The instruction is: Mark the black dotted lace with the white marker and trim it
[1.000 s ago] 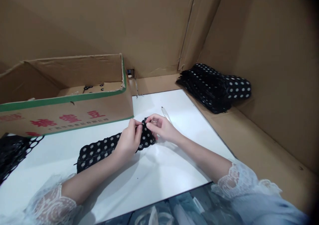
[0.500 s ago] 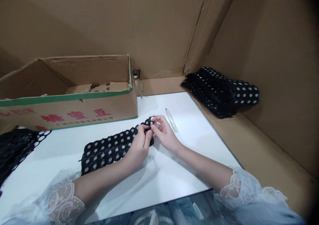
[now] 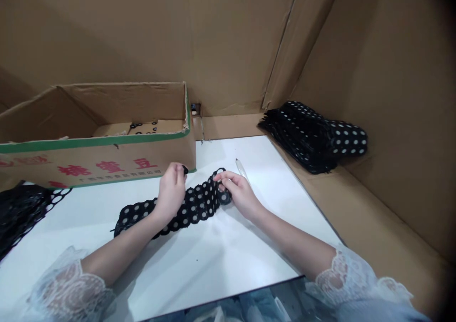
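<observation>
A long black strip with rows of pale round dots (image 3: pixel 194 207) lies slantwise on the white table. My right hand (image 3: pixel 242 196) pinches its far right end, where the strip is lifted and bunched. My left hand (image 3: pixel 171 189) is raised above the strip, close to the front wall of the cardboard box. Thumb and fingers there are closed on a small black round piece (image 3: pixel 185 169), whose exact kind is too small to make out. My left hand and forearm cover part of the strip. Just behind my right hand lies a pale pen-like tool (image 3: pixel 241 167) with a dark tip.
An open cardboard box (image 3: pixel 107 144) with a green rim stands at back left; small black rings (image 3: pixel 136 125) lie inside. Black netting with holes (image 3: pixel 24 213) is at the left. A folded stack of dotted black strips (image 3: pixel 313 134) rests against the right cardboard wall (image 3: pixel 384 99).
My left hand has left the strip's end and moved left toward the box with a small black piece. The right hand keeps hold, and the strip's end now bends upright.
</observation>
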Demonstrator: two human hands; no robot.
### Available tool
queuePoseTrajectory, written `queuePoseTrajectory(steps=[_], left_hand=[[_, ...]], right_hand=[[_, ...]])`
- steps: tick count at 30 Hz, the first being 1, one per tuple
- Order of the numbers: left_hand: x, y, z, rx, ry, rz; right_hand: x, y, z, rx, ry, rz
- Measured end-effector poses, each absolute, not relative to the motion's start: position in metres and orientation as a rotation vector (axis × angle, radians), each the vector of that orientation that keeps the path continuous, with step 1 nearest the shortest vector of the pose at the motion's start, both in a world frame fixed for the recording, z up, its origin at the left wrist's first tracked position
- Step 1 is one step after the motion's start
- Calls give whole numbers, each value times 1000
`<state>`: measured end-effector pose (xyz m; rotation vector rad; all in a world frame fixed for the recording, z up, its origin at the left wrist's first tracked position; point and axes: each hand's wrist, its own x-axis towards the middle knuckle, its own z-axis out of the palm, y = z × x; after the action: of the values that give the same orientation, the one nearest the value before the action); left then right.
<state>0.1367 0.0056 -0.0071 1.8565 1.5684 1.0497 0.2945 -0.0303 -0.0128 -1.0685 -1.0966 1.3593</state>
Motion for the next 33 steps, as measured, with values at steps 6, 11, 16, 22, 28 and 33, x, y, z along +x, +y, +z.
queuePoseTrajectory(steps=[6,11,16,22,28,33], left_hand=[[148,-19,-8,2061,1429,704],[148,-32,-6,2018,1343,650],[151,-38,-5,2007,1251,646],[146,-30,-10,2109,1193,492],[149,-28,-7,2093,1188,581],[153,-27,-9,2095,1176,554]], right_hand=[[294,-33,-8,-990,-1213,1465],[293,-34,-13,-933,-1250,1452],[290,-35,-14,-958,-1291,1275],[291,-34,-11,-986,-1289,1324],[290,-34,-15,-1021,-1320,1325],[290,-33,-18,-1025,-1315,1261]])
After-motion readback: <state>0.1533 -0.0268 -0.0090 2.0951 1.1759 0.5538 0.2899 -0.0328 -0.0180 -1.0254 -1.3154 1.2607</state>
